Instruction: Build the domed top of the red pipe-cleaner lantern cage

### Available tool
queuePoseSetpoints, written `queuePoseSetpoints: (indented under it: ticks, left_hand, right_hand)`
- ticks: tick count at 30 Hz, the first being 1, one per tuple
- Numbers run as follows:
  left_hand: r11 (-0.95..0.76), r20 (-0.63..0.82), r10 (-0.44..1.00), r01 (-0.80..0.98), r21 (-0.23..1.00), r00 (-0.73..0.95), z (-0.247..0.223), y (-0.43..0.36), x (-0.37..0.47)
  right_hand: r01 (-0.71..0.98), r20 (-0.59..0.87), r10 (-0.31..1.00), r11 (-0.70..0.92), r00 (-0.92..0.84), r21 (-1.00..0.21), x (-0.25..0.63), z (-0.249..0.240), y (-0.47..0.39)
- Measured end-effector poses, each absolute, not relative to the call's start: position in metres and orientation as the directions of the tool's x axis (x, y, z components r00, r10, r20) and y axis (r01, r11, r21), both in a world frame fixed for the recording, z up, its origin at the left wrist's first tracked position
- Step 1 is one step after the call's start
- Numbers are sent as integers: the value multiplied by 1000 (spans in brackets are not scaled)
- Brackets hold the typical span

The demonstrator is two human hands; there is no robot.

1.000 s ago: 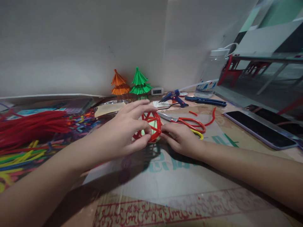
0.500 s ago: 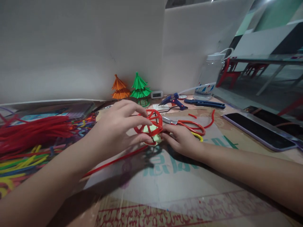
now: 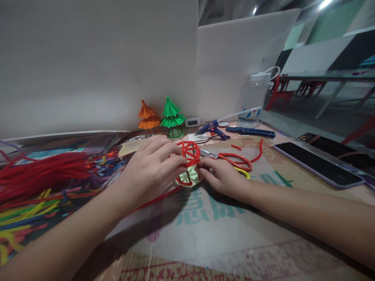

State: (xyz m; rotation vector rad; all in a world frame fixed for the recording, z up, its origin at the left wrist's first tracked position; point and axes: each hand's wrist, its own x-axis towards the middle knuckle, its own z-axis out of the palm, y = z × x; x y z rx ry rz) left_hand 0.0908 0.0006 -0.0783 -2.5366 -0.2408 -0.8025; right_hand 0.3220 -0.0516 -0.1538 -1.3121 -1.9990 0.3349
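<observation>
Plastic-covered table (image 3: 225, 238) before me. Red bundle of fuzzy sticks (image 3: 52, 171) left. Left hand (image 3: 155, 168) curled, grip unclear; right hand (image 3: 221, 175) narrow, fingertips pinching. Scissors (image 3: 234, 160) just beyond right hand. Green tree (image 3: 172, 119) far. Red frame (image 3: 192, 161) mid-table between hands, right fingertips on its right edge.

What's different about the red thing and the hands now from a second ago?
The red frame has been turned, so more of the pale green part shows below its spoked ring. The left hand has drawn its fingers closer together beside it. Nothing was visibly let go. The right hand stayed at the frame's right edge; the orange tree and green tree stayed put.
</observation>
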Motion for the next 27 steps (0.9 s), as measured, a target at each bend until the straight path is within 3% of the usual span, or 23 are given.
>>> queuePoseSetpoints:
  ticks: [17,23,27]
  left_hand:
    - [-931,596,63,263,-255,801,-80,3,96]
    - [-930,601,143,314,-190,786,-82,6,93]
    - [-908,611,132,342,-241,781,-78,8,88]
  right_hand:
    - [692,421,869,471,-259,-547,322,-155,-51]
    - [700,428,870,464,-246,-543,322,-154,-51]
    - [701,445,862,472,-241,-535,322,-154,-52]
